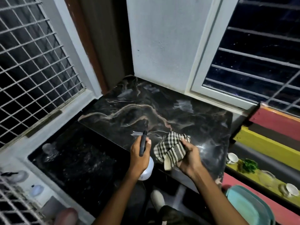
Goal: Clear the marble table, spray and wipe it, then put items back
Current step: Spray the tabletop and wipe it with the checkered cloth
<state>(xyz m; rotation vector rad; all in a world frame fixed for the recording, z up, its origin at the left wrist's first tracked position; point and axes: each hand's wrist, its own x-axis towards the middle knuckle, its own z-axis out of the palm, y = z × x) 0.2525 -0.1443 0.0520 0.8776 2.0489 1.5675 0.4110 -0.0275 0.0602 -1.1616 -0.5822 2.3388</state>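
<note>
The dark marble table (146, 111) with pale veins fills the middle of the view, its top bare apart from wet streaks. My left hand (139, 155) grips a spray bottle (146, 171) with a white body and black trigger head, its nozzle pointing out over the table's near edge. My right hand (189, 158) holds a bunched black-and-cream checked cloth (170, 146) just above the table's front right part.
A colourful slatted bench (267, 143) at the right carries white cups (232, 158), a green plant (248, 165) and a teal lidded box (248, 207). A dark ledge (73, 159) lies to the left under a grilled window. A wall and windows close the back.
</note>
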